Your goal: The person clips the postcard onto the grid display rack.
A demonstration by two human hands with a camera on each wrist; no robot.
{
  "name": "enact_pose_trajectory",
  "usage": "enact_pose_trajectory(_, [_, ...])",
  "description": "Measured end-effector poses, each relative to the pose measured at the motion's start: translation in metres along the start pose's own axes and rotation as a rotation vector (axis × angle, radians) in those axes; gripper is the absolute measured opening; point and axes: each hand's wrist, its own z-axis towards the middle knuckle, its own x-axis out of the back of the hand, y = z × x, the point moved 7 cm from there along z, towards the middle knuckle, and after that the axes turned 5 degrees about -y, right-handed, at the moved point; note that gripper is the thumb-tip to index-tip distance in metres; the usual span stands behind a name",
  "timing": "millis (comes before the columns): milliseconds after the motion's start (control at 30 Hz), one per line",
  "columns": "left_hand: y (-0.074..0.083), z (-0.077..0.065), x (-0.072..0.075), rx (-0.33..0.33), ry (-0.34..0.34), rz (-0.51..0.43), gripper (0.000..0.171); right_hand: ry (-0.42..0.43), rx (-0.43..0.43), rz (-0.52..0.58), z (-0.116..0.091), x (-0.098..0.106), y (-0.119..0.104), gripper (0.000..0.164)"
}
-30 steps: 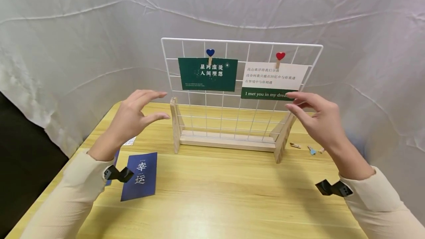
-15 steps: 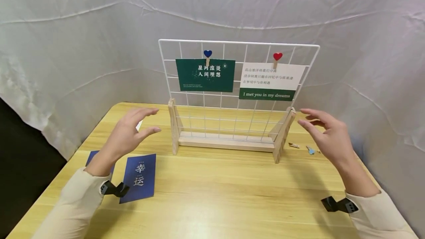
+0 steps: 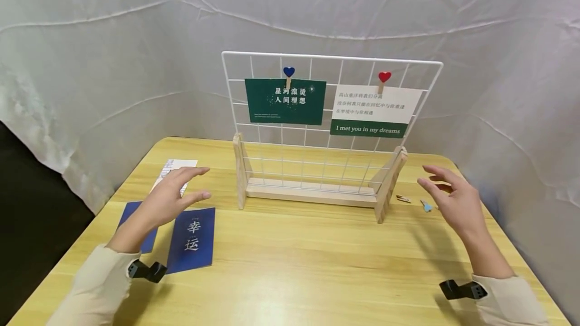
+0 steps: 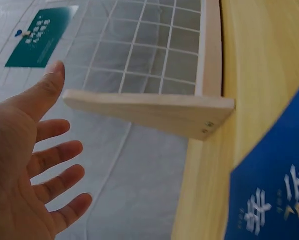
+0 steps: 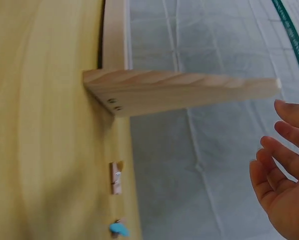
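My left hand hovers left of the wire grid rack, thumb and fingers apart, nothing between them. Below it lie a blue card with white characters, a second blue card and a white printed card, partly hidden by the hand. My right hand hangs empty right of the rack, fingers loosely bent, near a blue-headed clothespin and another clothespin. On the grid hang a green card under a blue heart clothespin and a white-and-green card under a red heart clothespin.
The rack stands on a wooden base with slanted side supports on a light wood table. A pale cloth hangs behind and around the table. Something black shows at the far left.
Both hands have drawn away from the rack, outward and lower. The right hand no longer overlaps the white-and-green card. Both hung cards stay on the grid.
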Motion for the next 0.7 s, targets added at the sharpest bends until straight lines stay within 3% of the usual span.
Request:
enact_pose_trajectory(367, [-0.03, -0.006, -0.015, 0.013, -0.071, 0.015, 0.063, -0.004, -0.017, 0.005, 0.001, -0.013, 0.037, 0.045])
enact_pose_trajectory(700, [-0.05, -0.01, -0.03, 0.023, -0.125, -0.022, 0.066, -0.123, -0.087, -0.017, -0.001, -0.023, 0.068, 0.052])
